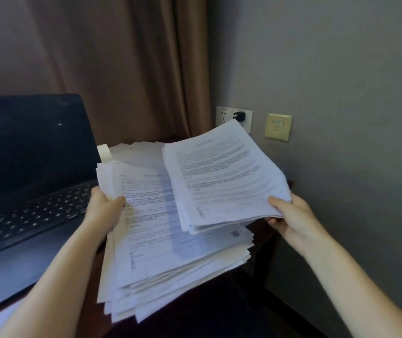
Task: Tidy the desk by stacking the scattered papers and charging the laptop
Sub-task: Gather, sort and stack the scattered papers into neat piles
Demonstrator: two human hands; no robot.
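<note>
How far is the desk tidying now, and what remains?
Done: one uneven pile of papers sits beside the laptop. In hand: the right hand holds a bundle above it; the left hand grips the pile's edge. Left: square the edges and charge the laptop; no cable reaching it shows, though a plug sits in the wall socket.

Messy stack of printed papers point(161, 252), edges fanned, just right of the open, dark-screened laptop point(24, 179); a smaller sheaf point(219, 174) tilts above it, farther from the laptop.

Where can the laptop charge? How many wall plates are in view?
2. A white socket plate, holding a black plug, beside the curtain; a yellowish plate to its right. The papers may hide others.
</note>
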